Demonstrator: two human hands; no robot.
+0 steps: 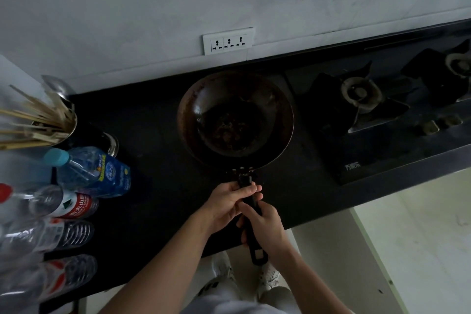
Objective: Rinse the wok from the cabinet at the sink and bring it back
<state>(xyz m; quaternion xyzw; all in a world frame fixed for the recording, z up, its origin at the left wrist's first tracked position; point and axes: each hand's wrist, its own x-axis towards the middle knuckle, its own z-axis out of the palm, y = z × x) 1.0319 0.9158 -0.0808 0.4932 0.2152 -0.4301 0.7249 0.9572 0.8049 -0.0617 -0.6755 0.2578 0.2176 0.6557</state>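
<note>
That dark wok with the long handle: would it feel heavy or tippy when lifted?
Probably front-heavy: the wide metal bowl of the wok sits far beyond the handle, which may be why both the left hand and right hand grip it. It looks rigid, not fragile. Its curved sides might let it rock on the countertop.
</note>
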